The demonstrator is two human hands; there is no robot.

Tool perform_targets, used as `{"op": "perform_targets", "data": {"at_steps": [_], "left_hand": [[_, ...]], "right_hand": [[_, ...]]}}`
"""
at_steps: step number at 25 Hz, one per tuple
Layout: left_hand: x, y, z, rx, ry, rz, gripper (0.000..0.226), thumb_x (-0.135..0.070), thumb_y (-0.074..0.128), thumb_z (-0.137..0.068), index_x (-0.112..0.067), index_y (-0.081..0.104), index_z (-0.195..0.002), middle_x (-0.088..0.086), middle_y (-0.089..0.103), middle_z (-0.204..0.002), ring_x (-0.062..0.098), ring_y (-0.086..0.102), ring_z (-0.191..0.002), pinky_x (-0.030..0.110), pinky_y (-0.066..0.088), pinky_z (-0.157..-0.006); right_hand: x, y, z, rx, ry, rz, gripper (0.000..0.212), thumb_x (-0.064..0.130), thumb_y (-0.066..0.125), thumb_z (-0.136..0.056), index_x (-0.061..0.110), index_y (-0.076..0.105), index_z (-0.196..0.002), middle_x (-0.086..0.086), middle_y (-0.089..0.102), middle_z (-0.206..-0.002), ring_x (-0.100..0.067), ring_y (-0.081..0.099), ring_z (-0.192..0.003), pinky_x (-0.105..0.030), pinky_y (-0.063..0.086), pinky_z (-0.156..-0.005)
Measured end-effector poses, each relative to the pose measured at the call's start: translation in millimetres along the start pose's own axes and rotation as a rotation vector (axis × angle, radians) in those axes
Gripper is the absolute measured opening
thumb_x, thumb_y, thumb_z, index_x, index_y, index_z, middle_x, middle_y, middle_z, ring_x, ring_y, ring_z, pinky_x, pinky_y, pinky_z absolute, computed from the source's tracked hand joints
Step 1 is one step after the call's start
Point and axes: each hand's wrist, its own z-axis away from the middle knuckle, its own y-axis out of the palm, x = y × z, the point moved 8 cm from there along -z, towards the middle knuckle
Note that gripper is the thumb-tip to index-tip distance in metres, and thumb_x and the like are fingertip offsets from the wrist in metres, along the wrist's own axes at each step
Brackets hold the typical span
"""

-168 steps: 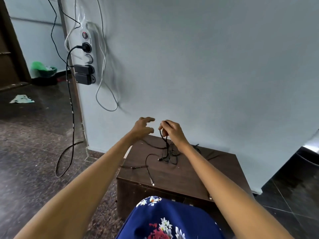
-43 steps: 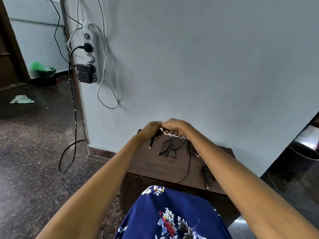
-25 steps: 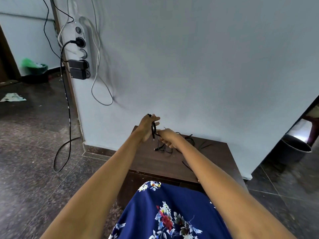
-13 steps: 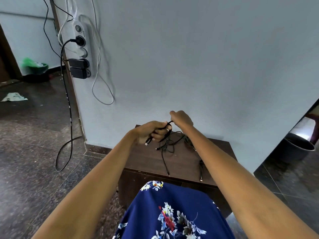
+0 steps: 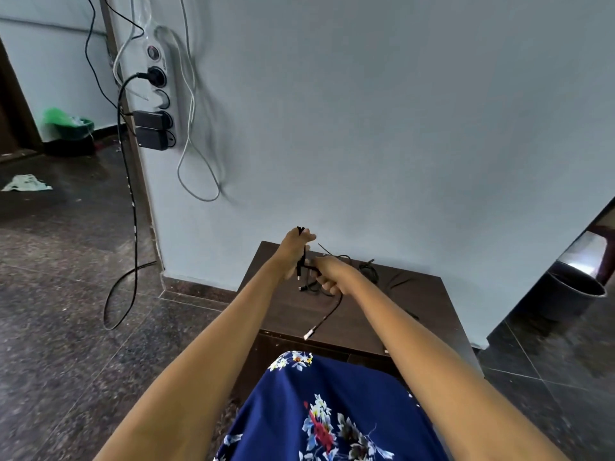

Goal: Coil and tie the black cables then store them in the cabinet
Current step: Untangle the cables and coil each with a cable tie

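Observation:
A thin black cable (image 5: pixel 302 261) is folded into a short bundle held upright in my left hand (image 5: pixel 293 251), its loop sticking out above my fingers. My right hand (image 5: pixel 327 272) grips the same cable just below and to the right. The loose tail (image 5: pixel 327 316) hangs down from my right hand and ends in a metal plug near the cabinet's front edge. More black cables (image 5: pixel 367 271) lie tangled on top of the low dark wooden cabinet (image 5: pixel 416 311) near the wall. My forearms hide part of the cabinet top.
A white power strip (image 5: pixel 159 91) with black plugs hangs on the wall at left, with black and white cords trailing to the dark floor. A dark bucket (image 5: pixel 572 294) stands at right. A green bin (image 5: pixel 70 124) sits far left. My blue floral dress fills the bottom.
My left hand has raised the folded cable upright. My right hand has dropped from above the cable to below it, and the loose tail has swung to the right.

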Motion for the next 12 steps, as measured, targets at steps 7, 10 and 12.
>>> {"op": "perform_targets", "data": {"at_steps": [7,10,12], "left_hand": [[16,18,21,0.331,-0.121,0.005,0.037,-0.027,0.027,-0.104,-0.009,0.05,-0.081,-0.003,0.041,-0.047,0.009,0.037,-0.035,0.021,0.038,-0.042],[4,24,24,0.474,-0.147,0.246,0.041,-0.039,0.03,-0.101,-0.014,0.049,-0.075,-0.01,0.024,-0.042,0.004,0.019,-0.031,0.018,0.023,-0.034],[-2,29,23,0.519,-0.105,0.302,0.037,-0.036,0.032,-0.101,-0.016,0.047,-0.074,-0.011,0.024,-0.044,0.005,0.014,-0.035,0.017,0.023,-0.034]], "right_hand": [[48,-72,2,-0.378,-0.268,0.135,0.033,0.028,0.045,-0.087,0.013,0.044,-0.058,0.0,0.04,-0.054,-0.018,0.033,-0.048,-0.026,0.025,-0.052],[47,-79,-3,-0.477,-0.275,0.044,0.038,0.032,0.043,-0.09,0.013,0.045,-0.057,-0.002,0.047,-0.059,-0.023,0.042,-0.057,-0.03,0.03,-0.057],[36,-67,-10,-0.463,-0.256,-0.146,0.042,0.036,0.04,-0.095,0.013,0.045,-0.059,-0.003,0.048,-0.061,-0.023,0.046,-0.062,-0.03,0.033,-0.059]]}}
